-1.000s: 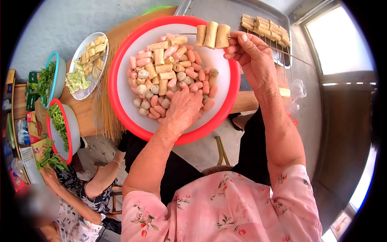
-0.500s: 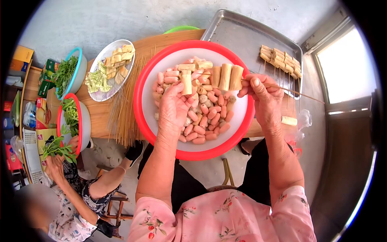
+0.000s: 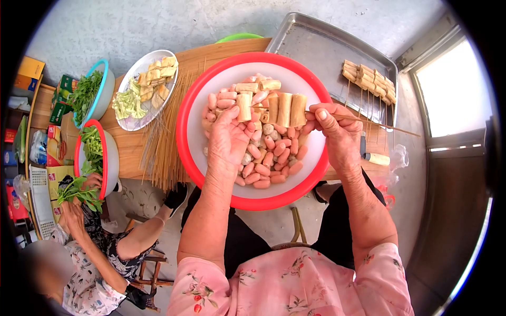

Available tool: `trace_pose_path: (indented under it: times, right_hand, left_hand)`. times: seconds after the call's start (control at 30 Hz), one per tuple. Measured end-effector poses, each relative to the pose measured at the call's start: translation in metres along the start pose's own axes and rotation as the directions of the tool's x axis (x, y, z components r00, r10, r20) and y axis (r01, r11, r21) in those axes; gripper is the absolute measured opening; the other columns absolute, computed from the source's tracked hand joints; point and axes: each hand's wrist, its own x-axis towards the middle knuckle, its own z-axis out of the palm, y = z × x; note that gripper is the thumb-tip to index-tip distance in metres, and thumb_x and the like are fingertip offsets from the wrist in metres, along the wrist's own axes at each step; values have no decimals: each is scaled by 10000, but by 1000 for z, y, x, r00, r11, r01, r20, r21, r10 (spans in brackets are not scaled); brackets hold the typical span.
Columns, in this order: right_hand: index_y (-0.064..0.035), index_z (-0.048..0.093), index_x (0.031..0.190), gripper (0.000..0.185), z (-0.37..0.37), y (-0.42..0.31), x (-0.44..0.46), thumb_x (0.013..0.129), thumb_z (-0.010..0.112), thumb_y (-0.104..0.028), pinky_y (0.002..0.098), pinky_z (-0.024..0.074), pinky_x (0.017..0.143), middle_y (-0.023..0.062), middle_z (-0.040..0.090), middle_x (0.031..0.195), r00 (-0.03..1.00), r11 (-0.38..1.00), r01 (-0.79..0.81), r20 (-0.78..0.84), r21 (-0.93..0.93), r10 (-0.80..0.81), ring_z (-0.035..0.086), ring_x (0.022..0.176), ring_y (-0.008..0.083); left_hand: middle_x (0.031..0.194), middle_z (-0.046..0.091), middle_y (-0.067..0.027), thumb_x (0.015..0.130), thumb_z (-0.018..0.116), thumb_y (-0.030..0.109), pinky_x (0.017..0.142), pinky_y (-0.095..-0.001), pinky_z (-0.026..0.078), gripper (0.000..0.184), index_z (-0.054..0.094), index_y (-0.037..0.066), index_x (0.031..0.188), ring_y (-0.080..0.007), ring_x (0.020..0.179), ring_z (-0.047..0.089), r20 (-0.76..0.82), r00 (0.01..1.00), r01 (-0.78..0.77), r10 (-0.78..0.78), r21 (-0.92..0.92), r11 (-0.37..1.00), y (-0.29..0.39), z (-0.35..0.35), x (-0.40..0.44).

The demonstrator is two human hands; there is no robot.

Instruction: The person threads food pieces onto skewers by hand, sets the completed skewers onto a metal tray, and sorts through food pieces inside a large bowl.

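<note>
My right hand (image 3: 334, 131) pinches a thin wooden skewer (image 3: 392, 126) that carries three beige tofu-skin rolls (image 3: 285, 109). Another tofu-skin roll (image 3: 244, 107) is between the fingers of my left hand (image 3: 230, 138), and the skewer's tip is at its right side; whether it has gone in I cannot tell. Both hands are over a large red-rimmed basin (image 3: 253, 203). Inside it lie many small pink sausages (image 3: 262, 169), pale balls (image 3: 268, 128) and more rolls (image 3: 270, 84).
Loose skewers (image 3: 167, 137) lie left of the basin, beside an oval plate (image 3: 127, 124) of sliced food. A metal tray (image 3: 311, 47) at the right holds finished skewers (image 3: 370, 81); a knife handle (image 3: 377, 158) is nearer. At left, a co-worker's hands (image 3: 74, 210) hold leafy greens (image 3: 81, 194).
My right hand has moved left with the loaded skewer, bringing its tip up to the roll in my left hand. My left hand stays nearly in place.
</note>
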Motion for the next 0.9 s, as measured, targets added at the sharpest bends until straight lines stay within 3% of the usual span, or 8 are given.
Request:
trace_pose_path:
  times: [0.4, 0.6, 0.67, 0.9]
  right_hand:
    - [36, 645, 950, 197, -4, 1, -1, 868, 624, -141, 277, 509, 660, 103, 656, 826, 1000, 1000, -1, -4, -9, 1, 627, 657, 162]
    - [25, 647, 961, 191, -3, 4, -2, 867, 623, -139, 273, 501, 668, 107, 660, 825, 998, 998, -64, -5, 7, 64, 628, 675, 165]
    - [18, 644, 970, 190, -2, 8, -3, 868, 620, -140, 266, 493, 677, 111, 662, 843, 996, 996, -93, 3, 18, 92, 629, 691, 167]
    - [28, 640, 1000, 197, 9, 17, -6, 868, 615, -116, 263, 510, 667, 124, 669, 832, 999, 999, -31, -23, 18, 32, 650, 701, 183]
  left_hand:
    - [939, 610, -68, 831, 603, 92, 683, -276, 499, 321, 505, 109, 1136, -181, 821, 602, 18, 999, 39, -39, 10, 999, -1, 14, -7]
    - [921, 606, -59, 817, 635, 96, 670, -277, 497, 296, 524, 98, 1091, -181, 795, 600, 44, 997, -57, 57, -2, 998, -8, 2, 2]
    - [923, 612, -28, 828, 633, 122, 697, -275, 456, 194, 571, 91, 1008, -144, 806, 581, 61, 998, 13, -14, 23, 1000, -10, 0, 3]
    - [918, 616, -12, 829, 650, 152, 695, -268, 440, 184, 600, 103, 999, -114, 798, 551, -18, 999, 37, -37, -13, 999, -11, 7, -3]
